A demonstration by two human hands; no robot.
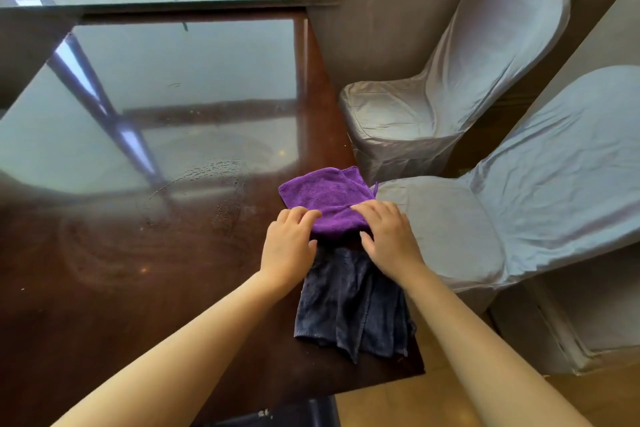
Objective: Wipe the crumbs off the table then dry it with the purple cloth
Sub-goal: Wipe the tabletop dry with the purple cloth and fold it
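I have both hands down on the purple cloth [325,199], which lies folded near the right edge of the desk [138,253], its far corner almost at the rim. My left hand [289,244] rests with fingers bent over the cloth's near left edge, and my right hand [388,236] lies flatter across its near right corner; neither has closed around it, so I judge I am gathering it up to start drying. Just nearer to me lies a dark blue cloth [353,308], crumpled and set aside, probably the one used for wiping. Wet streaks and droplets [207,180] shine to the left, where the desk is open for broad strokes. To the right, two covered chairs [450,87] stand close to the edge.
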